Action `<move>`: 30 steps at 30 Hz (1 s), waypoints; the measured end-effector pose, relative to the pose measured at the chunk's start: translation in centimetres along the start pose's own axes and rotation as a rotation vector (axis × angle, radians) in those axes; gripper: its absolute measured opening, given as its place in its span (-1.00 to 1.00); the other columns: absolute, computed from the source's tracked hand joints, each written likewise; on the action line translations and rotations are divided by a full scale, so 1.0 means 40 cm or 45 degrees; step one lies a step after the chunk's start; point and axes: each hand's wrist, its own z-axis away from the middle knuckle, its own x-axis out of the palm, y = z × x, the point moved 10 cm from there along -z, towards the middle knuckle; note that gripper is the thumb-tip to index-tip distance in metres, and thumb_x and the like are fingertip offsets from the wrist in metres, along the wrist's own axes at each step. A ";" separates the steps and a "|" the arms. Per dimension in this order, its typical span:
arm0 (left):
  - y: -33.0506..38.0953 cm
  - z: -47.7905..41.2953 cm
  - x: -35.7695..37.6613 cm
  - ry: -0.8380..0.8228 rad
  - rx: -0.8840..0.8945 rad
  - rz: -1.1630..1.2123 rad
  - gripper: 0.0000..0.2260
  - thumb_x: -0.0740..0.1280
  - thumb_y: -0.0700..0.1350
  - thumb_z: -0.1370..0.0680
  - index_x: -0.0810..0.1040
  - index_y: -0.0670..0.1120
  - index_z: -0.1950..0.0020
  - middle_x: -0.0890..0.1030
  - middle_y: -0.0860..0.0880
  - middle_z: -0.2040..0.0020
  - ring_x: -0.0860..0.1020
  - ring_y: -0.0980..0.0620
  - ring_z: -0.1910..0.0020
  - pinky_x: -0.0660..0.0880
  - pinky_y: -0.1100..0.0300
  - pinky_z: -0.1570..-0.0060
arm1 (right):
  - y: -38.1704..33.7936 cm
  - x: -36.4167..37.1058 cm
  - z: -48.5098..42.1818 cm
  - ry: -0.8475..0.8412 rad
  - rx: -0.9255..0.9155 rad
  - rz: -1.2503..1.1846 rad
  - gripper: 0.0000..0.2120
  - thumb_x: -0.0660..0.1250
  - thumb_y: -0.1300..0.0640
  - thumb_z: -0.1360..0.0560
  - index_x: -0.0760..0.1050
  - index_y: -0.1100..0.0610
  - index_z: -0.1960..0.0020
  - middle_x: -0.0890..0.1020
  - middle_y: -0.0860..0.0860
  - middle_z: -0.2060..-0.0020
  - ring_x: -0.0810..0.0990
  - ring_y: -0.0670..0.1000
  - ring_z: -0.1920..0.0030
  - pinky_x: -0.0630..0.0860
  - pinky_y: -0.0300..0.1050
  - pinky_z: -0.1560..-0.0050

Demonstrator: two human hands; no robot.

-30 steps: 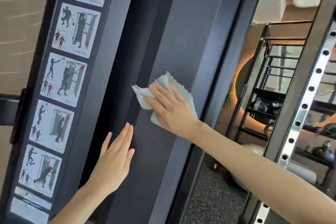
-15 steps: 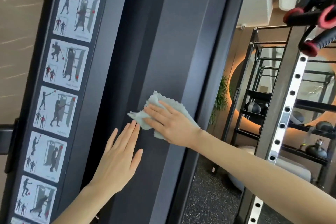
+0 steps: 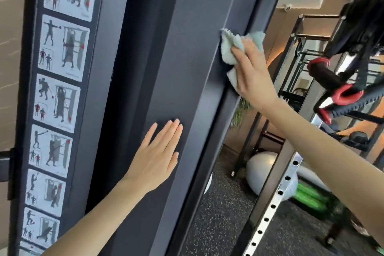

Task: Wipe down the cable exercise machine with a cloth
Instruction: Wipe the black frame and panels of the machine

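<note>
The cable machine's dark panel [image 3: 187, 48] rises in front of me, and the person has both bare arms stretched up to it. The right hand [image 3: 252, 75] presses a pale blue-green cloth [image 3: 229, 48] against the raised right edge of the panel, high up. Its fingers [image 3: 246, 50] lie nearly straight over the bunched fabric, which pokes out above and below them; the thumb is hidden, so I cannot tell whether it pinches the cloth. The left hand [image 3: 158, 156] rests flat on the panel lower down, near its middle, with its fingers together and straight and nothing held. Along the machine's left edge runs a strip of exercise diagrams [image 3: 60, 97], small white cards with grey figures and red marks. Close by the right arm, a steel upright with a row of holes [image 3: 276, 199] slants across. Black handles with red ends [image 3: 340, 93] hang near the right wrist from dark straps [image 3: 365, 16]. Beyond the machine's right edge stands a black rack [image 3: 295, 52]. A grey exercise ball [image 3: 259, 170] sits on the speckled floor [image 3: 218, 214], with something green and blurred [image 3: 311, 195] beside it. A bit of leafy plant [image 3: 241, 110] shows just under the right forearm.
</note>
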 end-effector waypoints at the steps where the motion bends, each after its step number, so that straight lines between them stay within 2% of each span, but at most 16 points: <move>1: 0.012 0.005 0.013 -0.019 0.007 -0.008 -0.49 0.02 -0.04 -0.62 0.22 -0.23 -0.54 0.25 -0.16 -0.54 0.28 -0.09 -0.50 0.11 -0.12 -0.48 | 0.021 0.017 0.013 -0.038 0.024 -0.004 -0.64 0.26 0.36 -0.57 0.33 0.36 -0.34 0.37 0.41 -0.31 0.31 0.35 -0.35 0.23 0.25 -0.41; 5: 0.047 0.065 0.074 -0.072 -0.050 -0.018 -0.48 0.03 -0.04 -0.62 0.20 -0.24 -0.54 0.24 -0.17 -0.54 0.27 -0.11 -0.50 0.14 -0.14 -0.47 | 0.004 0.075 0.099 -0.051 0.037 -0.035 -0.68 0.30 0.38 -0.54 0.36 0.35 -0.27 0.38 0.42 -0.31 0.25 0.38 -0.38 0.05 0.05 -0.51; 8: 0.060 0.093 0.106 -0.074 -0.094 -0.046 -0.46 0.04 -0.03 -0.62 0.17 -0.24 -0.55 0.22 -0.18 -0.55 0.20 -0.13 -0.52 0.11 -0.13 -0.49 | -0.087 0.100 0.191 -0.011 -0.058 -0.039 -0.70 0.28 0.41 -0.53 0.35 0.36 -0.24 0.41 0.44 -0.27 0.26 0.39 -0.35 0.18 0.21 -0.42; 11: 0.073 0.110 0.126 -0.067 -0.137 -0.043 -0.46 0.04 -0.02 -0.61 0.19 -0.26 -0.55 0.23 -0.19 -0.55 0.18 -0.13 -0.52 0.09 -0.12 -0.50 | -0.166 0.167 0.327 -0.177 -0.147 -0.101 -0.77 0.18 0.35 -0.60 0.34 0.35 -0.24 0.45 0.43 -0.23 0.34 0.41 -0.32 0.35 0.44 -0.22; 13: 0.086 0.125 0.137 -0.056 -0.140 -0.041 -0.46 0.03 -0.04 -0.61 0.18 -0.26 -0.55 0.23 -0.19 -0.55 0.18 -0.14 -0.52 0.08 -0.13 -0.50 | -0.197 0.209 0.400 -0.276 -0.162 -0.099 -0.72 0.23 0.38 -0.56 0.34 0.32 -0.25 0.47 0.42 -0.22 0.39 0.42 -0.31 0.39 0.44 -0.17; 15: 0.097 0.141 0.147 -0.039 -0.139 -0.037 -0.46 0.03 -0.07 -0.60 0.14 -0.26 -0.55 0.22 -0.20 -0.54 0.19 -0.16 -0.52 0.08 -0.13 -0.50 | -0.214 0.198 0.417 -0.247 -0.221 -0.018 -0.67 0.31 0.41 -0.51 0.35 0.30 -0.24 0.46 0.41 -0.25 0.40 0.41 -0.31 0.36 0.42 -0.23; 17: 0.101 0.149 0.156 -0.030 -0.147 -0.032 -0.44 0.05 -0.09 -0.58 0.12 -0.26 -0.56 0.23 -0.22 -0.54 0.19 -0.17 -0.51 0.09 -0.14 -0.49 | -0.219 0.170 0.386 -0.232 -0.318 0.083 -0.74 0.26 0.33 -0.58 0.39 0.14 -0.23 0.45 0.30 -0.30 0.38 0.31 -0.35 0.31 0.33 -0.34; 19: 0.102 0.156 0.163 -0.023 -0.163 -0.009 -0.43 0.07 -0.10 -0.57 0.11 -0.26 -0.55 0.23 -0.22 -0.53 0.20 -0.18 -0.51 0.10 -0.15 -0.49 | -0.187 0.136 0.337 -0.186 -0.302 0.117 -0.66 0.17 0.19 -0.64 0.44 -0.24 -0.20 0.44 0.03 -0.32 0.31 0.11 -0.40 0.22 0.15 -0.44; 20: 0.102 0.161 0.165 -0.016 -0.164 -0.002 -0.43 0.08 -0.10 -0.56 0.11 -0.26 -0.55 0.24 -0.22 -0.53 0.20 -0.18 -0.51 0.10 -0.15 -0.48 | -0.166 0.119 0.317 -0.136 -0.264 0.089 -0.66 0.17 0.19 -0.64 0.49 -0.23 -0.21 0.44 0.01 -0.33 0.30 0.10 -0.41 0.21 0.11 -0.46; 22: 0.106 0.170 0.172 -0.008 -0.147 -0.001 -0.43 0.07 -0.13 -0.55 0.10 -0.27 -0.55 0.24 -0.23 -0.53 0.20 -0.18 -0.51 0.10 -0.15 -0.49 | -0.159 0.124 0.316 -0.111 -0.141 -0.072 -0.76 0.17 0.25 -0.64 0.54 0.26 -0.22 0.46 0.25 -0.28 0.32 0.27 -0.37 0.27 0.20 -0.41; 23: 0.109 0.175 0.176 -0.007 -0.137 -0.002 -0.42 0.07 -0.14 -0.55 0.09 -0.27 -0.55 0.23 -0.23 -0.53 0.19 -0.18 -0.51 0.09 -0.15 -0.49 | -0.164 0.131 0.330 -0.076 -0.141 -0.069 -0.76 0.18 0.28 -0.63 0.51 0.39 -0.19 0.46 0.31 -0.24 0.34 0.31 -0.34 0.29 0.23 -0.38; 25: 0.111 0.179 0.181 0.003 -0.129 -0.007 -0.41 0.06 -0.16 -0.53 0.07 -0.27 -0.56 0.22 -0.24 -0.53 0.19 -0.19 -0.51 0.07 -0.14 -0.50 | -0.197 0.170 0.376 -0.115 -0.121 -0.114 -0.75 0.17 0.27 -0.64 0.47 0.43 -0.20 0.47 0.34 -0.22 0.35 0.32 -0.32 0.28 0.19 -0.40; 27: 0.111 0.180 0.184 0.011 -0.126 -0.006 -0.41 0.05 -0.16 -0.52 0.09 -0.27 -0.55 0.22 -0.24 -0.54 0.19 -0.19 -0.51 0.07 -0.15 -0.50 | -0.237 0.221 0.440 -0.347 0.052 -0.170 -0.63 0.08 0.11 -0.68 0.41 0.38 -0.29 0.41 0.32 -0.30 0.31 0.29 -0.36 0.19 0.13 -0.45; 28: 0.111 0.182 0.183 0.016 -0.124 -0.006 -0.41 0.05 -0.16 -0.52 0.10 -0.27 -0.55 0.22 -0.23 -0.54 0.19 -0.18 -0.51 0.07 -0.15 -0.50 | -0.270 0.233 0.483 -0.443 0.046 -0.179 -0.55 0.02 0.02 -0.69 0.41 0.35 -0.31 0.39 0.30 -0.33 0.30 0.28 -0.38 0.19 0.14 -0.46; 30: 0.109 0.189 0.183 0.029 -0.105 -0.018 -0.41 0.04 -0.16 -0.51 0.13 -0.28 -0.55 0.21 -0.22 -0.54 0.19 -0.17 -0.51 0.07 -0.15 -0.50 | -0.346 0.264 0.588 -0.527 -0.046 -0.185 -0.59 0.05 0.06 -0.69 0.49 0.36 -0.22 0.43 0.30 -0.28 0.36 0.29 -0.34 0.35 0.26 -0.34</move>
